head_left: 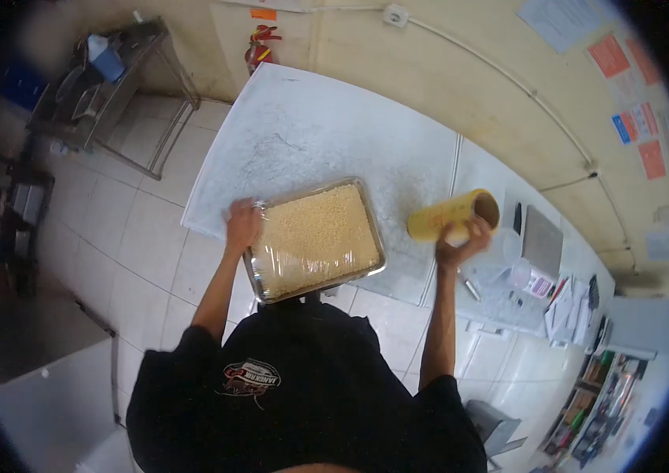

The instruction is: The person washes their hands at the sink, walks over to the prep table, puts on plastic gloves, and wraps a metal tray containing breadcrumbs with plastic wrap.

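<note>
A metal tray [382, 266] filled with pale yellow crumbs [315, 232] lies near the table's front edge, with shiny clear film stretched over its top. My left hand [244, 226] is closed at the tray's left rim, its fingers bent over the edge and partly blurred. To the right of the tray, a thick yellow roll of cling film [439, 218] lies on its side, its hollow core facing right. The fingers and thumb of my right hand [463, 243] are curled around the roll's right end.
The white table [303, 118] carries a scale [542, 236], clear plastic containers [506, 248] and papers [562, 307] at the right. A fire extinguisher [259, 49] hangs on the wall behind. A metal side table [125, 87] with a jug [104, 59] stands far left.
</note>
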Demonstrator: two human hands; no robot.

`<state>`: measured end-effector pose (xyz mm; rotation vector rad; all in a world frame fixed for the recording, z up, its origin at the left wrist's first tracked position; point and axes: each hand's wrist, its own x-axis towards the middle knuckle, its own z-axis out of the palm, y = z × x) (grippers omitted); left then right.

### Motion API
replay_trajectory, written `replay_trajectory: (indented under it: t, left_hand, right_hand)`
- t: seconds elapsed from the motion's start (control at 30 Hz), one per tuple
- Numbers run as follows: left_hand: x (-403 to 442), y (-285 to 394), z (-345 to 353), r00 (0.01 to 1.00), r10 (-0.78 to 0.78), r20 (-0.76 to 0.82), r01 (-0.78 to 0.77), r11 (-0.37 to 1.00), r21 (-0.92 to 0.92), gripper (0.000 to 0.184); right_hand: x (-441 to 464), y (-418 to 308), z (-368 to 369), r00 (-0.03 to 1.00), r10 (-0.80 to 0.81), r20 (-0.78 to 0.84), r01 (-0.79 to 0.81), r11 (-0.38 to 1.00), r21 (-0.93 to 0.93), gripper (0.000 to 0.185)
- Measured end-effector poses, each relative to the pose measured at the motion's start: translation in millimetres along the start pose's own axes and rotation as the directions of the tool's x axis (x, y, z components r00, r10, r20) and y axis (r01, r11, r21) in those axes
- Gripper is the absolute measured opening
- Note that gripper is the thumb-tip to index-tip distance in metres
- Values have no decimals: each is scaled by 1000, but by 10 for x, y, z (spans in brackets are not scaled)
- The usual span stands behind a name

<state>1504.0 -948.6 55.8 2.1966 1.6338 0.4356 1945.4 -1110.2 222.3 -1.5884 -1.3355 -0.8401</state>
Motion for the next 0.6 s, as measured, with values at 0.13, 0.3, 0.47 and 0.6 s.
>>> replay_trajectory:
  t: [0.13,0.3,0.47,0.6]
  left_hand:
    - [-945,-814,109,930,-367,19,337,832,-440,42]
    - [-1291,-465,102,737,-245,630,670,386,-634,36]
    - [-991,-554,18,879,-273,391,474,408,-780,58]
    - [-824,-1011,466,780,-183,598,616,59,-786,53]
  right_hand:
    - [-839,-433,657,734,326,596,-335,937,-100,51]
    - [-1705,-714,774,174,675,717,-418,710,-567,53]
    - [-1562,-444,447,345,375,860,-489,854,-177,38]
    - [15,-582,151,914,320,249,-157,845,-511,53]
